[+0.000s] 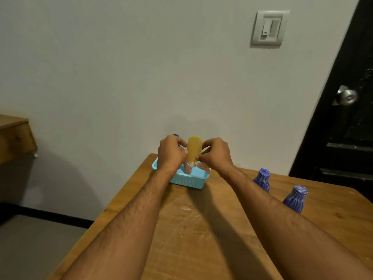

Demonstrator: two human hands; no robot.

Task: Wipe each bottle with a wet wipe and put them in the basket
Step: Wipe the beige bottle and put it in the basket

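Both hands meet over the far end of the table: the left hand [171, 153] and the right hand [215, 153] each have thumb and fingers curled in against opposite sides of an amber-yellow bottle [194, 148], pinching it between them. The bottle stands with its long axis close to vertical, its rounded yellow end pointing up and slightly away toward the wall, its lower, paler pinkish end pointing down into the light blue basket [188, 181]; whether that lower end touches the basket floor cannot be told. The basket is a single small rectangular tray with perforated walls, sitting near the far left corner of the wooden table [193, 229], just in front of the wall. A dark blue cap [176, 135] peeks out behind the left hand, but what it belongs to is hidden. To the right of the right forearm, two blue bottles with pale streaks stand upright on the table, caps pointing up: one nearer the basket [261, 179] and one closer to the camera [295, 199], near each other but apart. Counted, one yellow bottle and two blue ones show in full. On the wall above hangs a grey switch plate [269, 28], and at the right a dark door carries a metal knob [347, 96].
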